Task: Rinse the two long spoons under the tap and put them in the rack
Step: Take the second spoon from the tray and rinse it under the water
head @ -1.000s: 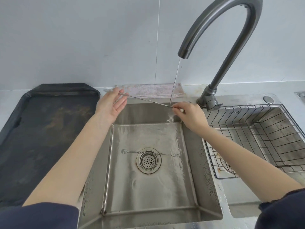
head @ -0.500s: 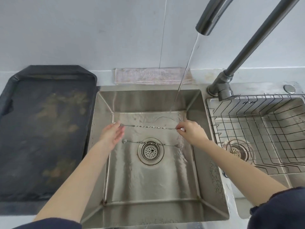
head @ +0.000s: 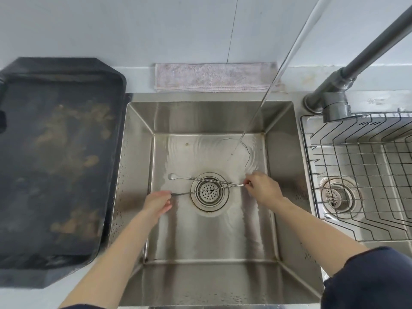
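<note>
Two long twisted-handle spoons lie across the drain (head: 209, 191) of the steel sink (head: 137, 157). The first spoon (head: 184, 193) runs between my hands: my left hand (head: 157, 202) pinches its left end and my right hand (head: 264, 189) pinches its right end. The second spoon (head: 178, 177) rests on the sink floor, bowl to the left, its right end meeting the first one at my right fingers; whether those fingers hold it too is unclear. Water (head: 256, 114) from the tap (head: 334, 105) hits the sink floor behind both spoons.
A wire rack (head: 356, 166) sits in the right basin, over a second drain. A black stained tray (head: 58, 152) covers the counter on the left. A folded cloth (head: 211, 76) lies behind the sink against the wall.
My hands have brought the held spoon down and toward me, from under the water stream to just above the drain, next to the spoon lying there. The view tilted downward.
</note>
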Available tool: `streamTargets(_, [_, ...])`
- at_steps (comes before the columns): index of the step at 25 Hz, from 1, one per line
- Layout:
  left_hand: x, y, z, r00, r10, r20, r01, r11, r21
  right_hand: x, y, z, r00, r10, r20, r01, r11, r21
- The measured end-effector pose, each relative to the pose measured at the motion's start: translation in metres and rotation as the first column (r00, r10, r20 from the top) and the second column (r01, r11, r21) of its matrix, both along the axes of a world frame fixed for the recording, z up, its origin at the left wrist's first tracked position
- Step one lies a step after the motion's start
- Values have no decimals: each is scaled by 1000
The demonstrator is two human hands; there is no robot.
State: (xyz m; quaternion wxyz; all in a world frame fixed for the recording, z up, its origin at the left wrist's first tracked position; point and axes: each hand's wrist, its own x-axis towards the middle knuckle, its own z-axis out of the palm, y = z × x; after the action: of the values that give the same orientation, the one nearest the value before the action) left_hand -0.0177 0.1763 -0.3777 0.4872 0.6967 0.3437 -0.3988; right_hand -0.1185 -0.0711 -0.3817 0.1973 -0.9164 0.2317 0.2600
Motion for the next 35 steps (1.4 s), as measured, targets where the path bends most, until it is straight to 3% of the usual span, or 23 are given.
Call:
streamTargets(14, [-3, -7, 26, 986, -164, -12, 164, 986, 26, -3, -1, 27, 998, -10, 64, 13, 999, -41])
streamTargets(22, [6, -26, 84, 919, -303, 253, 317, 948, -15, -8, -10, 83, 976, -4, 220, 30, 993, -115])
streamTargets(30, [16, -71, 194, 680, -435, 590, 515, 856, 38, -15, -22, 160, 869, 15, 495, 92, 978, -190])
streamTargets(33, [20, -92, 237, 538, -466, 703, 569, 815, 104, -17, -33, 185, 816, -4, 578, 153, 966, -208])
streamTargets(35, [22, -107, 262, 381, -510, 771, 588, 777, 224, -21, -42, 197, 787, -34, 615, 204, 957, -208])
